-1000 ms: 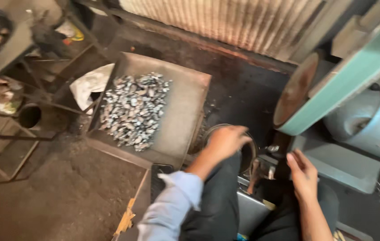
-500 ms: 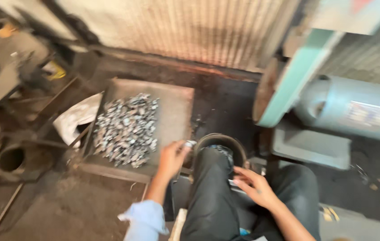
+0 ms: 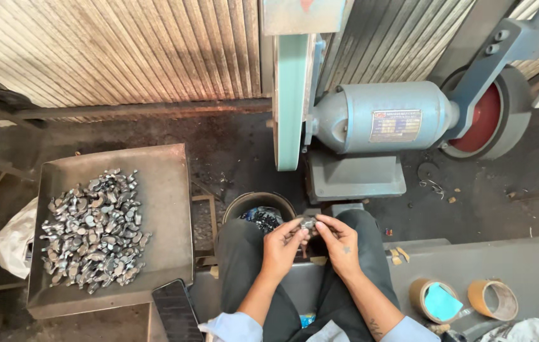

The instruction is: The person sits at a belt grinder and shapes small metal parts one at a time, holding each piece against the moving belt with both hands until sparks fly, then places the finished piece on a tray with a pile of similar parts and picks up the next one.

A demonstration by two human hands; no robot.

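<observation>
Both hands meet over the person's lap, fingertips drawn together around one small metal piece (image 3: 308,223): the left hand (image 3: 282,244) curls its fingers in from the left and the right hand (image 3: 339,240) closes in from the right, so the piece sits pinched between the two sets of fingertips, just above the knees in dark trousers. Directly beyond the hands stands a round dark bucket (image 3: 250,204) with dark pieces heaped inside it. To the left lies a square metal tray (image 3: 165,209) with raised edges, carrying a loose pile of small shiny metal parts (image 3: 92,231) spread over its left half, well apart from the hands. A dark phone (image 3: 177,310) lies at the tray's near corner, beside the left forearm. Ahead stands a pale green belt grinder (image 3: 291,107) joined to a grey-blue motor (image 3: 383,117), with a red-faced wheel (image 3: 488,117) at the far right. Two rolls of brown tape (image 3: 488,297) rest on the grey surface by the right elbow
</observation>
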